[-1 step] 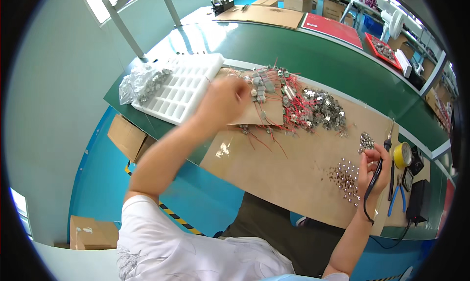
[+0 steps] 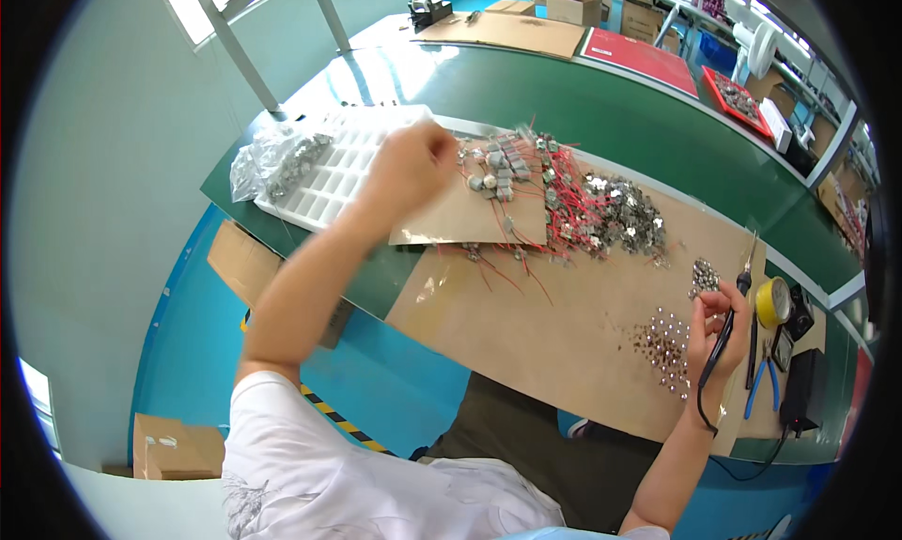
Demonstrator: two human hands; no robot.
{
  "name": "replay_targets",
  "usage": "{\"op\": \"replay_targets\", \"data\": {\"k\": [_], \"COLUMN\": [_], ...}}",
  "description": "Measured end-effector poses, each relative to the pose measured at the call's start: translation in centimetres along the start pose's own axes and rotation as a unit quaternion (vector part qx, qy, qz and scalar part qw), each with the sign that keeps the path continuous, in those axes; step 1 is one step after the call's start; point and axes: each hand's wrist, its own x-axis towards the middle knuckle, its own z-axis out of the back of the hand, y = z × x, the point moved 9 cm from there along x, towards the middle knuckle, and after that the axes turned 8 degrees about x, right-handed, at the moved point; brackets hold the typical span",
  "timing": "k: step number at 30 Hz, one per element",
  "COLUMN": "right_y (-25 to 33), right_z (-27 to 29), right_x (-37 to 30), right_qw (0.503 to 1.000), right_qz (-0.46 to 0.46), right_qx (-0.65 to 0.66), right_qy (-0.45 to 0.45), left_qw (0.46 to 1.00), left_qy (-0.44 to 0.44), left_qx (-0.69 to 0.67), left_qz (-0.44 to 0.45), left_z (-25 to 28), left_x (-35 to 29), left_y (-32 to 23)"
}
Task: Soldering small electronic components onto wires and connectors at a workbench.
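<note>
Now, soldering iron [image 2: 723,336] in right hand [image 2: 705,347], left [image 2: 406,175] well apart

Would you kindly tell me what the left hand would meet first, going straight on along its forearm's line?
The way looks free over the glossy green tabletop; the left hand would probably meet the flat brown cardboard sheet beyond first, though the hand's height is unclear.

Green over the counter [image 2: 526,84] at one o'clock; white on the tray [image 2: 324,188] at ten; red along the wires [image 2: 569,188] at two, silvery grey across the metal parts [image 2: 629,216]; black on the soldering iron [image 2: 743,283] and yellow on the tape roll [image 2: 771,305] at three; blue on the pliers' handles [image 2: 773,385] at four; yellow-and-black stripes on the floor tape [image 2: 343,418] at seven.
</note>
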Motion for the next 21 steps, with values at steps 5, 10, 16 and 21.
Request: {"op": "replay_targets", "data": {"k": [5,10,16,21], "right_y": [1.2,1.6,2.1,4.0], "right_z": [-0.7,-1.3,-2.7,-4.2], "right_x": [-0.4,-0.6,-0.3,0.0], "right_qw": [0.999,0.995,0.994,0.990], "right_qz": [0.036,0.073,0.067,0.084], "right_qx": [-0.022,-0.058,-0.063,-0.061], "right_qy": [0.016,0.033,0.061,0.093], "left_qw": [0.974,0.937,0.920,0.971], "left_qy": [-0.030,-0.027,-0.021,-0.049], "left_qx": [0.159,0.295,0.340,0.168], "left_qz": [0.158,0.184,0.192,0.164], "left_z": [5.0,4.0,3.9,3.4], "left_x": [11.8,14.5,15.7,13.7], "left_y": [19.0,29.2,33.6,30.5]}}
